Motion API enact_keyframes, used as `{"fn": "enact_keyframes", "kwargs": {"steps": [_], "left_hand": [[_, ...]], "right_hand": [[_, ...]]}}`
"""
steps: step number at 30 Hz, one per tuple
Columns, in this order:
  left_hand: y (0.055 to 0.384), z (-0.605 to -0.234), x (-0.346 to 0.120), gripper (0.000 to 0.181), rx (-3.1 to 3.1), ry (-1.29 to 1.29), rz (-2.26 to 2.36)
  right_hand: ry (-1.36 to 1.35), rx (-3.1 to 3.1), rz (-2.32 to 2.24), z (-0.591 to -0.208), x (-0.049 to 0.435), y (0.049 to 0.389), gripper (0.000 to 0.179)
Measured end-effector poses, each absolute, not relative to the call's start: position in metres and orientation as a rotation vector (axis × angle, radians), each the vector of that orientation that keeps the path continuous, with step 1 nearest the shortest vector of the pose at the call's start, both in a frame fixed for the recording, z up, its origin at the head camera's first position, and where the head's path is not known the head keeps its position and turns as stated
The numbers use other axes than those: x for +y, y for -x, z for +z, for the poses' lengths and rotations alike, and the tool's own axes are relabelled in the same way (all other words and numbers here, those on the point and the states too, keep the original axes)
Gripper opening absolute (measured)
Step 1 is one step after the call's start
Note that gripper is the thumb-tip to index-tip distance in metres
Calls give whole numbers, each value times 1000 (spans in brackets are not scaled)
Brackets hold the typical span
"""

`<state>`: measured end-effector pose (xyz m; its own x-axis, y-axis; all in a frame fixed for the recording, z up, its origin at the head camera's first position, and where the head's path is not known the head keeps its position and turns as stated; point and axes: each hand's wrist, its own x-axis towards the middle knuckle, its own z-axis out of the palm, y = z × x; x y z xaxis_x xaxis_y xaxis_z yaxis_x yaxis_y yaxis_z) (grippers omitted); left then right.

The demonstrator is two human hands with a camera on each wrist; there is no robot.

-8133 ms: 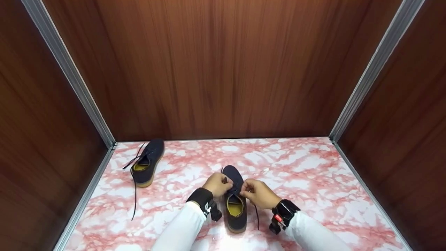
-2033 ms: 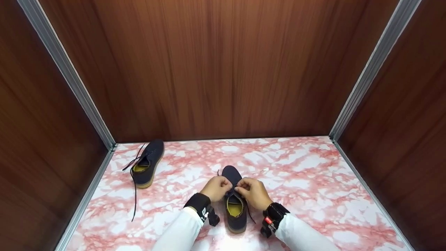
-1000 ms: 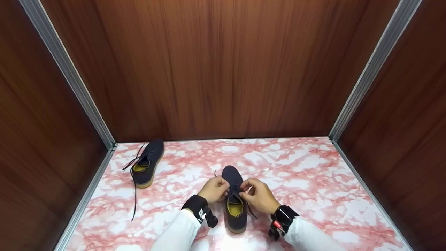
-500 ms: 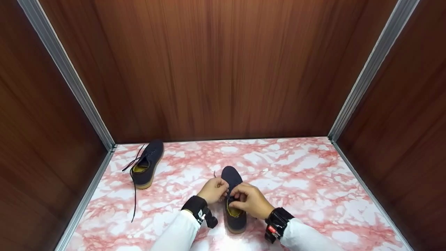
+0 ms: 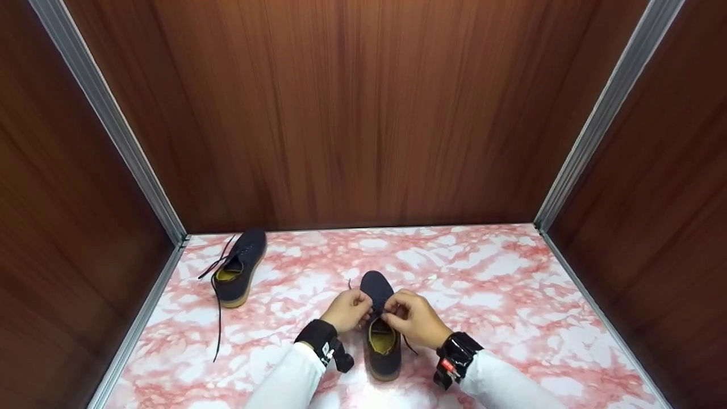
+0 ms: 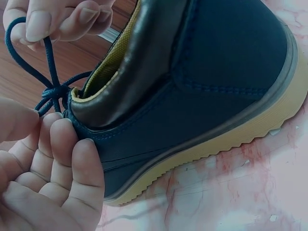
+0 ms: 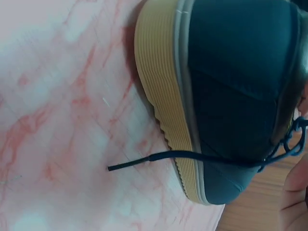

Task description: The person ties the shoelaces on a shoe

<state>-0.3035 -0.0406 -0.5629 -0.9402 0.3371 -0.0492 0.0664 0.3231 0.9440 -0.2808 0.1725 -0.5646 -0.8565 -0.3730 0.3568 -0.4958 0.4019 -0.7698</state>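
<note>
One near shoe (image 5: 384, 363): dark blue with a yellow lining, upright on the marbled desk (image 5: 466, 284) at 6 o'clock in the head view, toe toward 12 o'clock.
Left hand (image 5: 343, 311): at the near shoe's 9 o'clock, its grip pinching a lace strand (image 6: 44, 104) beside the knot (image 6: 55, 91).
Right hand (image 5: 421, 322): at 3 o'clock, its grip pinching the lace loop (image 6: 50, 54) that rises from the knot.
Lace end (image 7: 211, 158): crosses the near shoe's side, tip past the sole, between 4 and 5 o'clock from the knot.
Far shoe (image 5: 234, 294): well apart at the near shoe's 10 o'clock, toe toward 1 o'clock, loose laces (image 5: 219, 324) trailing toward 8 and 6.
Wrists: black bands (image 5: 318, 335), white sleeves (image 5: 289, 375) behind.
</note>
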Motion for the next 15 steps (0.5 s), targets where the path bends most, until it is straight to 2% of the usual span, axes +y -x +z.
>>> {"fn": "enact_keyframes", "kwargs": {"steps": [15], "left_hand": [[306, -562, -40, 3, 2498, -430, 1572]], "right_hand": [[-718, -2557, 1528, -558, 176, 286, 21]]}}
